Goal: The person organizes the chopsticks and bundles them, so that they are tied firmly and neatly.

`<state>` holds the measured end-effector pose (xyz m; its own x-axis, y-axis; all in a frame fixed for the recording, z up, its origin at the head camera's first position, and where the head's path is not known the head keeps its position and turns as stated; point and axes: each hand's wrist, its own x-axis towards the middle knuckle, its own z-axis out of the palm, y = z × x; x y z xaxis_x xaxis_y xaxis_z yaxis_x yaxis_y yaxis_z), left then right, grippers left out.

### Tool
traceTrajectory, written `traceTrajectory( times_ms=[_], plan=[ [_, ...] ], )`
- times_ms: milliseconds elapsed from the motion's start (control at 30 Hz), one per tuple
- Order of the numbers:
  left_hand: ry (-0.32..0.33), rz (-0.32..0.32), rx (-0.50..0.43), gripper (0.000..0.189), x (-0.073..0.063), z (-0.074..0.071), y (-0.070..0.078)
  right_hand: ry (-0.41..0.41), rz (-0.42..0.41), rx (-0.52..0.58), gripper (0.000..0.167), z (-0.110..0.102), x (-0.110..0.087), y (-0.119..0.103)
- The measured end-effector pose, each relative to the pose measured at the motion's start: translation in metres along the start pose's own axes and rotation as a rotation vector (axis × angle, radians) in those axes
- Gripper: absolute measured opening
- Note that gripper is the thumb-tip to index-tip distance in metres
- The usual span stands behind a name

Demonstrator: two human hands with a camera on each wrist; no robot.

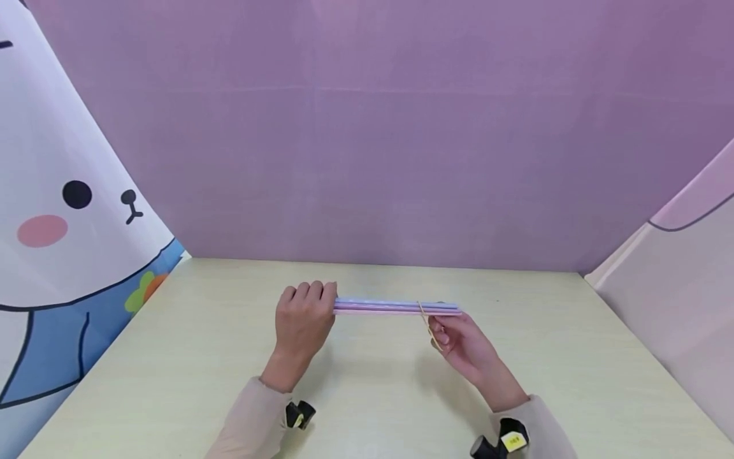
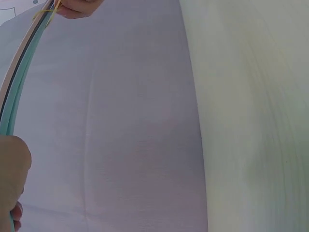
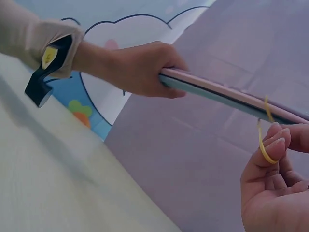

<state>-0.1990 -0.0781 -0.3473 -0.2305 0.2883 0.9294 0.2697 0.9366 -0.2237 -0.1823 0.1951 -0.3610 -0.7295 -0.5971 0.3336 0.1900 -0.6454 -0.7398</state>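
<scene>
A bundle of slim, straight pastel sticks [image 1: 378, 307] in blue, purple and pink is held level above the table. My left hand [image 1: 306, 319] grips its left end in a fist, fingers wrapped over the top. Near the right end, a thin yellow rubber band [image 3: 261, 142] loops over the bundle and is stretched down to my right hand [image 1: 467, 347]. The right fingertips [image 3: 276, 147] pinch the band's lower end just below the sticks. In the left wrist view the sticks [image 2: 21, 72] run up from the left fist to the band.
A pale wood-grain table [image 1: 378, 408] lies below both hands. A purple cloth wall [image 1: 378, 159] rises behind it, and a cartoon-printed panel [image 1: 86, 274] stands at the left. A pale panel [image 1: 676, 306] borders the right side. Black camera mounts [image 1: 299, 414] sit on both sleeves.
</scene>
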Motion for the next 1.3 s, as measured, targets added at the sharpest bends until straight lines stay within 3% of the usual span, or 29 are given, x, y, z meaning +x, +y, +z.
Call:
traceTrajectory(
  times_ms=[167,433,667,933,1300],
  plan=[
    [-0.004,0.02,-0.021,0.017,-0.002,0.001,-0.002,-0.026,0.051,0.103,0.04,-0.003,-0.002,-0.008],
    [-0.024,0.09,-0.056,0.037,-0.004,0.003,-0.003,-0.074,0.132,0.251,0.038,-0.012,-0.004,-0.015],
    [-0.027,0.095,-0.058,0.035,-0.005,0.004,-0.004,0.015,0.154,0.23,0.036,-0.01,-0.006,-0.028],
    [0.022,0.156,-0.037,0.036,-0.006,0.007,-0.003,0.205,0.198,0.162,0.026,-0.009,-0.009,-0.043],
    [0.008,0.149,-0.019,0.041,-0.011,0.009,-0.005,0.143,0.164,0.095,0.04,-0.008,-0.014,-0.058]
  ],
)
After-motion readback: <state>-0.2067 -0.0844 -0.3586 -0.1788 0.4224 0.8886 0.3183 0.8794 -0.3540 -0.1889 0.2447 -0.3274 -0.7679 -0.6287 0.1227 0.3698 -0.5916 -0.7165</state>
